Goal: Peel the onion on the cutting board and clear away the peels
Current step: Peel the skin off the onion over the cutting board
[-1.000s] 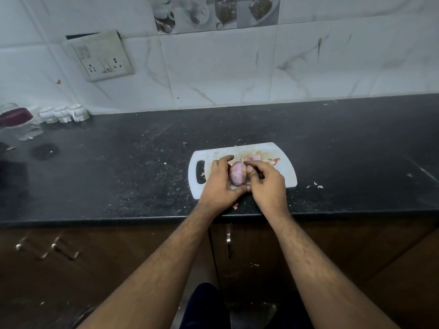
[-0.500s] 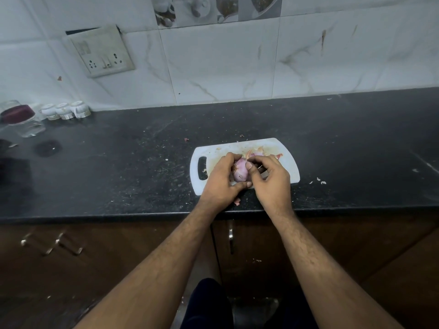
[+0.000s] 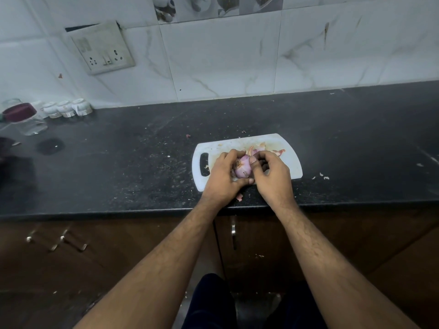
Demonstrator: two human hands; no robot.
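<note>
Head view: a person's two bare forearms reached from the bottom edge to a white cutting board (image 3: 288, 160) near the front edge of a black surface (image 3: 118, 162).
Onion: a purple onion (image 3: 242, 168), partly peeled and glossy, was held between both hands over the near half of the board; whether it touched the board could not be told.
Left hand: the left hand (image 3: 224, 176) cupped the onion from the left, fingers curled over its far side and thumb under its near side.
Right hand: the right hand (image 3: 270, 174) had its thumb pressed on the onion's right flank and its fingers curled tight by the top; whether they pinched a strip of skin could not be told.
Peels: pinkish peels (image 3: 276, 151) lay on the far part of the board behind the hands; one scrap (image 3: 239, 197) lay on the surface just off the board's near edge.
Handle slot: the board's slot (image 3: 204, 164) sat at its left end, beside the left hand.
Back left: a clear jar with a maroon lid (image 3: 23, 118) and three small white containers (image 3: 66, 108) stood by the tiled wall, under a switch plate (image 3: 103, 48).
</note>
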